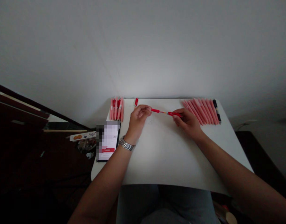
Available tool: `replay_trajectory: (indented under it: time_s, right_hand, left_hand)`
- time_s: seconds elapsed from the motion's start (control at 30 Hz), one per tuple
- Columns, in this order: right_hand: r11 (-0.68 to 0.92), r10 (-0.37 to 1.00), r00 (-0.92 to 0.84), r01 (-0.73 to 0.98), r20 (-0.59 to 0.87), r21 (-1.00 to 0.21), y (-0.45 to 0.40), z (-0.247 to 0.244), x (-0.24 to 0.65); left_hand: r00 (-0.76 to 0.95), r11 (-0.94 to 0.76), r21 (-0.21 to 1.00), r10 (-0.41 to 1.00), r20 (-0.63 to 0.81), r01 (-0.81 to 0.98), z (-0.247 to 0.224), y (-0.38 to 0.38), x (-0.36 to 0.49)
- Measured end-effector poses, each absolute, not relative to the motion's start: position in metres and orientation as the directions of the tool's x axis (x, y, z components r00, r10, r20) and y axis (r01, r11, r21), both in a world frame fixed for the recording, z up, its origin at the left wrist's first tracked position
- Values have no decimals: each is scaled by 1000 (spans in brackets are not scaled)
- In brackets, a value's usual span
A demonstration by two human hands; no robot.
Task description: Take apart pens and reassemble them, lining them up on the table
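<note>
Over the middle of the white table, my left hand [140, 116] pinches one end of a red pen [155, 110] between thumb and fingertips. Its other fingers are curled. My right hand [187, 120] grips the pen's other red section [174, 114], thumb and fingers closed round it. A thin, pale stretch shows between the two red sections; whether they are joined cannot be made out. Just behind my left hand lies another red pen part [136, 102], its lower end partly hidden by that hand.
Several pink pens [201, 110] lie in a row at the back right, beside a black pen [217, 111]. More pink and red pens [116, 109] lie at the back left. A phone [109, 141] rests on the left edge of the table [175, 158]. A wall [157, 56] stands behind.
</note>
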State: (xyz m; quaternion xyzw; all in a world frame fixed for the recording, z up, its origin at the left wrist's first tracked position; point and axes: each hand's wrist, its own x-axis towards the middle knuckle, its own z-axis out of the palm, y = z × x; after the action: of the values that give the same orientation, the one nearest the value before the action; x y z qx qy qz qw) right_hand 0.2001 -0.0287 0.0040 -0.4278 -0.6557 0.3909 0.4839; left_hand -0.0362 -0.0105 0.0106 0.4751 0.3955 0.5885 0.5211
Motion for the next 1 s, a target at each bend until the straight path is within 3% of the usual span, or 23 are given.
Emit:
replay_trajectory:
  time_s: [0.23,0.4,0.67,1.0]
  right_hand:
    - [278,960,-33,-18,278,-960,-24,3,200]
    - [238,970,-36,-97,242,-966,-22,-2,203]
    - [143,979,-139,-52,149,-988,-24,-4,205]
    - [136,972,-197,35,126,-990,-25,-1,202]
  left_hand:
    - [145,-156,987,976,161,-48,16,-12,-37]
    - [195,-135,989,970,146,-68,23,-16,-37]
    - [537,-52,998,842,57,-25,30,-22,-36]
    - [629,22,1000,777,-5,-19,31,-30,-28]
